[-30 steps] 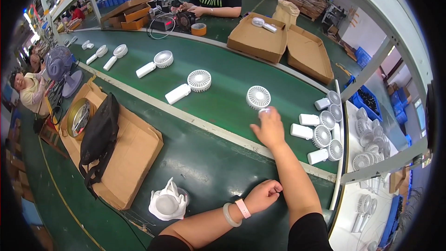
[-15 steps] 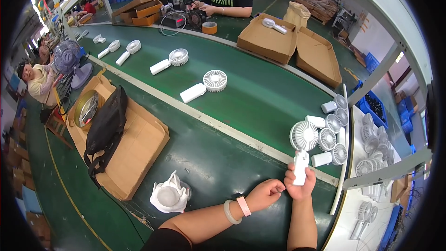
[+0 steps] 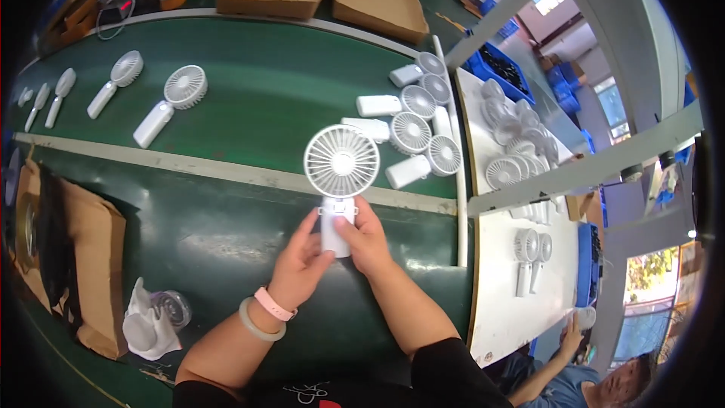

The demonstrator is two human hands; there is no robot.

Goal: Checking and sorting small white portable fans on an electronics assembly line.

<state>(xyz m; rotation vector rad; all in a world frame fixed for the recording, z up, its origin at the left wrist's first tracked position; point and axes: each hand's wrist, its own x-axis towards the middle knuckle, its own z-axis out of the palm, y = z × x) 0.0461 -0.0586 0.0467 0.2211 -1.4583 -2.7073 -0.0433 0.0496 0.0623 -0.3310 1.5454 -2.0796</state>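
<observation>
A white handheld fan [image 3: 341,166] stands upright in front of me, its round grille at the top. My left hand [image 3: 299,261] grips the handle from the left, and a pink band and a pale bangle circle that wrist. From the right, my right hand [image 3: 365,238] closes round the same handle, thumb across its front. Just beyond, a cluster of similar white fans [image 3: 411,133] lies at the right end of the green conveyor belt [image 3: 264,106]. Another white fan [image 3: 186,87] rests farther left on the belt.
At left lies a cardboard tray [image 3: 98,257] with a dark bag; near it sits a white cloth bundle [image 3: 145,329]. Right, a white table [image 3: 495,272] bears more fans. A metal bar [image 3: 589,159] crosses above it. Another person [image 3: 566,378] sits lower right.
My view has turned right. The fan, held only in my right hand before, is now held in both hands in front of me. A person has come into view at lower right.
</observation>
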